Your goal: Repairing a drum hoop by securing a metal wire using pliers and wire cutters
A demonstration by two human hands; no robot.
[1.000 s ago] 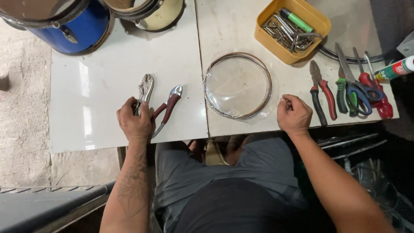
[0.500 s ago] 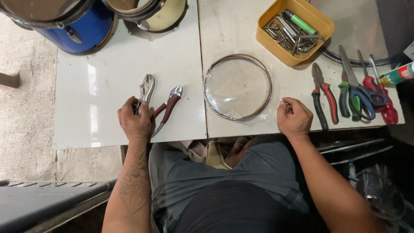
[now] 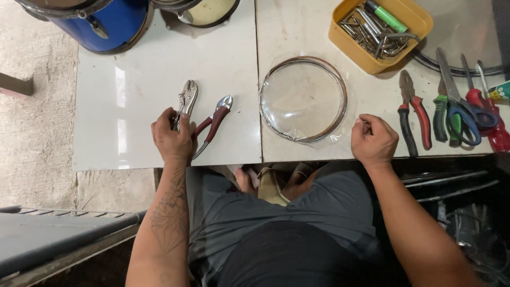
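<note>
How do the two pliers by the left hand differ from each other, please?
The silver locking pliers are bare metal all over; the maroon-handled pliers have coated handles. The left hand rests on the silver pair's handles, while the maroon pair lies just beside the hand. The silver pair points almost straight away from the person; the maroon pair slants to the right. Both lie flat on the white table.

Blue drum (image 3: 101, 24) (top edge) cut off

Pliers (image 3: 212, 125) left of hoop (image 3: 303, 99), tray (image 3: 419, 32) perhaps behind it
</note>
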